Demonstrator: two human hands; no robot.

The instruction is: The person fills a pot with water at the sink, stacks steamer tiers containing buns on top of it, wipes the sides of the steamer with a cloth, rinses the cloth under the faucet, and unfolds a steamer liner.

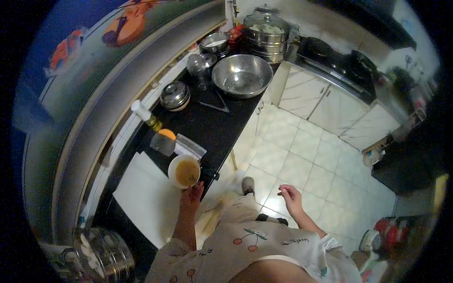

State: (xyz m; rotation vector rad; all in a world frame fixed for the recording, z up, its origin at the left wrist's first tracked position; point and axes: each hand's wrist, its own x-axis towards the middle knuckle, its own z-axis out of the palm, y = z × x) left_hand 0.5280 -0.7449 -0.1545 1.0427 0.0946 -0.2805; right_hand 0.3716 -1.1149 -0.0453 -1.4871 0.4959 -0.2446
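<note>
A white bowl (172,169) with brown liquid stands near the counter's front edge. My left hand (191,195) is closed on its near rim; the thumb and finger contact is partly hidden. Something small and dark lies in the liquid beside my fingers. Over the floor, to the right of my body, my right hand (291,197) hangs with loosely bent fingers, and nothing shows in it. Just beyond the bowl lie a clear, flat-sided container (190,145) and a dark cleaver-like blade (163,144) with an orange part (167,134).
A white board (144,193) lies left of the bowl. Along the counter (203,122) stand a white-capped bottle (147,115), a lidded pot (175,95), a big steel basin (242,75) and a tall steamer (266,35). A stove (335,66) is at the far right.
</note>
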